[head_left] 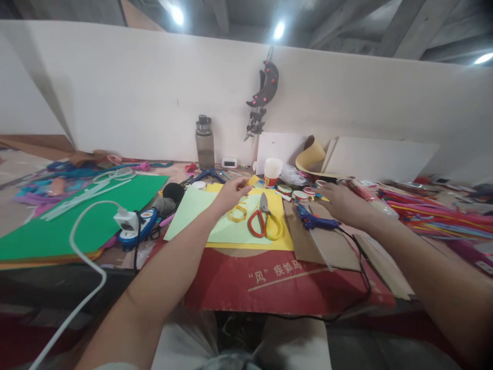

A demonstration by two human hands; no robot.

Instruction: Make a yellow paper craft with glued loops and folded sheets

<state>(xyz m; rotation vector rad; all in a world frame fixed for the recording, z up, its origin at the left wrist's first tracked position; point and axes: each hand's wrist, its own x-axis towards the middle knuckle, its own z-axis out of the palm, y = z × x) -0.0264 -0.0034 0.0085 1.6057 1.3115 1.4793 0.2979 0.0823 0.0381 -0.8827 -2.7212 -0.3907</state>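
My left hand (232,193) is over the upper edge of the stacked sheets, with its fingers closed on a small yellow paper piece (253,180). Below it, a yellow paper ring (237,213) lies on the pale green sheet (198,218). Scissors (265,218) with one red and one yellow handle lie beside the ring, over the green sheet and a yellow sheet (288,239). My right hand (341,203) reaches over the clutter at the right, just beyond a blue glue gun (314,218). Its fingers are blurred, and what they touch is unclear.
Brown cardboard (335,249) lies under the glue gun, whose black cord hangs at the front. A paper cup (272,172) and a bottle (205,143) stand behind. Large green sheets (88,221) and a blue power strip (140,230) are left; pipe cleaners (431,210) are right.
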